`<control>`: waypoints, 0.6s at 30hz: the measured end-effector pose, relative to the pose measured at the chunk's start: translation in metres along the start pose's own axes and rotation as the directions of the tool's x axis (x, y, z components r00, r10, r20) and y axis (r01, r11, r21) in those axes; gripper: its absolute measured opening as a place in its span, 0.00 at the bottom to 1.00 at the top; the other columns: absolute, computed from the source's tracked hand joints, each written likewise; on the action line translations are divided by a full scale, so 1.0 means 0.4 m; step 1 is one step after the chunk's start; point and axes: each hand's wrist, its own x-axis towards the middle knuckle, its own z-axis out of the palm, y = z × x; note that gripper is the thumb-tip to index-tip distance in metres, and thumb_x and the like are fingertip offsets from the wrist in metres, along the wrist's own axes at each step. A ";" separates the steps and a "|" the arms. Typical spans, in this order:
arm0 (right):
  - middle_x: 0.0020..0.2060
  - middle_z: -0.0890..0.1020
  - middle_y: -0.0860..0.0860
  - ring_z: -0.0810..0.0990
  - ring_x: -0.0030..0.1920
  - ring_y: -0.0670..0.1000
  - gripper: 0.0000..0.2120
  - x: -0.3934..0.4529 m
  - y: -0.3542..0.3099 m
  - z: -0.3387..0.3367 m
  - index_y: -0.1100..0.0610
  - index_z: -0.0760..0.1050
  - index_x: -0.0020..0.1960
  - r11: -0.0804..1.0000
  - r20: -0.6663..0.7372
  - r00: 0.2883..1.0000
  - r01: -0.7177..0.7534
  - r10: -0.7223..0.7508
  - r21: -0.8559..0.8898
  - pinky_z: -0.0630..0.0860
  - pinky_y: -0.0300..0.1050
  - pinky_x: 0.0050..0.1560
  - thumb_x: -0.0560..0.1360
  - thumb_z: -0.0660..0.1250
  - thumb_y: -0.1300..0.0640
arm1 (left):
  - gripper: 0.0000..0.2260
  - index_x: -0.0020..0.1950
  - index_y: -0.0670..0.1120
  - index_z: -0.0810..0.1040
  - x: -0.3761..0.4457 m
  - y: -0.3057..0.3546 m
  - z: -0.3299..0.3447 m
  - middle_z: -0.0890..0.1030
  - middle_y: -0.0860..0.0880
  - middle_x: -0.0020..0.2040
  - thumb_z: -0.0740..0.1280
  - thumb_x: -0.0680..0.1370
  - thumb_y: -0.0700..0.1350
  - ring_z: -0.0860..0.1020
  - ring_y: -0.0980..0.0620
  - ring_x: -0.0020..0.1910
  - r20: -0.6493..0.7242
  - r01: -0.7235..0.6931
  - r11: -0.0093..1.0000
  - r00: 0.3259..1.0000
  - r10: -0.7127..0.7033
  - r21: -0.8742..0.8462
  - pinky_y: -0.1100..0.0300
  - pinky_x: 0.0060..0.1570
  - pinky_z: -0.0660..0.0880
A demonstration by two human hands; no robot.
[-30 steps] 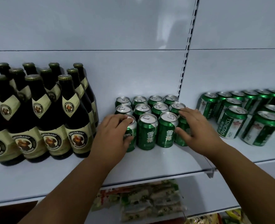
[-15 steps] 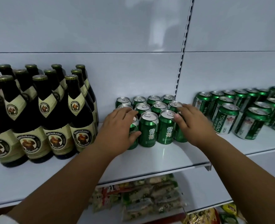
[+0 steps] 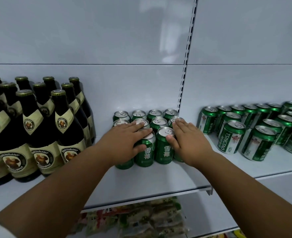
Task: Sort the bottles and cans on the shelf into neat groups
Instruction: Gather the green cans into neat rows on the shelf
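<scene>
Hands flank a block of small green cans [image 3: 164,148] in the middle of the white shelf [image 3: 150,179]: the left hand [image 3: 124,143] lies flat, fingers spread over the tops of the front-left cans, and the right hand [image 3: 188,143] presses open-palmed against the block's right side, gripping nothing. Dark beer bottles [image 3: 38,127] stand grouped to the left, Tsingtao cans [image 3: 234,136] to the right.

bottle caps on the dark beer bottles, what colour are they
Dull gold caps on the dark glass beer bottles, clearest in the head view.
</scene>
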 end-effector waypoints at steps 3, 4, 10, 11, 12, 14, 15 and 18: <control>0.79 0.56 0.55 0.51 0.79 0.52 0.44 0.004 0.007 0.004 0.57 0.54 0.79 1.000 -0.014 1.000 0.017 -0.017 0.026 0.45 0.47 0.77 0.72 0.31 0.33 | 0.30 0.79 0.62 0.48 0.000 0.005 -0.001 0.50 0.54 0.81 0.54 0.80 0.66 0.51 0.50 0.79 0.007 0.010 1.000 1.000 -0.010 -0.008 0.51 0.77 0.52; 0.79 0.57 0.54 0.51 0.79 0.52 0.41 0.003 0.011 -0.003 0.56 0.54 0.79 0.997 -0.031 0.999 0.029 -0.026 0.076 0.44 0.46 0.76 0.75 0.34 0.33 | 0.31 0.79 0.62 0.48 0.002 0.008 -0.006 0.50 0.53 0.81 0.54 0.79 0.66 0.52 0.49 0.79 0.003 0.011 1.000 1.000 -0.011 -0.015 0.50 0.77 0.53; 0.75 0.65 0.46 0.62 0.75 0.49 0.26 -0.025 0.070 -0.007 0.46 0.66 0.75 0.491 -0.075 0.914 -0.143 0.398 0.859 0.57 0.50 0.73 0.81 0.52 0.38 | 0.23 0.77 0.56 0.62 -0.023 0.004 -0.020 0.61 0.53 0.79 0.58 0.82 0.57 0.58 0.53 0.77 -0.344 0.102 0.841 0.881 -0.324 -0.532 0.50 0.76 0.55; 0.75 0.66 0.46 0.65 0.74 0.50 0.27 -0.021 0.083 0.009 0.44 0.67 0.74 0.298 0.045 0.885 -0.203 0.463 0.933 0.59 0.53 0.73 0.79 0.53 0.35 | 0.21 0.76 0.56 0.65 -0.037 0.005 0.000 0.64 0.52 0.77 0.58 0.82 0.56 0.61 0.55 0.75 -0.368 0.095 0.683 0.784 -0.500 -0.724 0.49 0.75 0.58; 0.75 0.66 0.47 0.66 0.73 0.51 0.30 -0.013 0.096 0.028 0.44 0.67 0.74 0.109 0.164 0.863 -0.244 0.478 0.964 0.59 0.56 0.73 0.77 0.54 0.32 | 0.20 0.75 0.57 0.66 -0.048 0.008 0.020 0.66 0.53 0.76 0.58 0.82 0.56 0.63 0.56 0.73 -0.308 0.065 0.478 0.687 -0.658 -0.876 0.49 0.74 0.60; 0.76 0.65 0.50 0.66 0.73 0.53 0.35 0.004 0.113 0.066 0.50 0.63 0.77 -0.208 0.315 0.851 -0.247 0.420 0.946 0.59 0.56 0.75 0.77 0.52 0.30 | 0.20 0.75 0.60 0.65 -0.052 0.017 0.057 0.67 0.55 0.75 0.56 0.82 0.60 0.64 0.58 0.70 -0.037 0.014 0.055 0.567 -0.823 -0.998 0.52 0.71 0.61; 0.76 0.65 0.53 0.65 0.74 0.54 0.36 0.013 0.117 0.083 0.54 0.60 0.78 -0.321 0.348 0.862 -0.234 0.369 0.918 0.59 0.56 0.75 0.79 0.50 0.32 | 0.21 0.75 0.59 0.65 -0.047 0.020 0.070 0.66 0.56 0.75 0.55 0.82 0.61 0.64 0.57 0.70 0.116 0.007 -0.134 0.540 -0.834 -0.991 0.54 0.69 0.60; 0.69 0.74 0.59 0.73 0.69 0.60 0.35 0.033 0.095 0.111 0.56 0.67 0.74 -0.500 0.415 0.888 -0.273 0.199 0.822 0.65 0.62 0.71 0.79 0.48 0.33 | 0.25 0.73 0.55 0.70 -0.027 0.004 0.128 0.72 0.55 0.71 0.56 0.80 0.66 0.72 0.54 0.66 0.377 -0.050 -0.509 0.612 -0.696 -0.859 0.56 0.63 0.65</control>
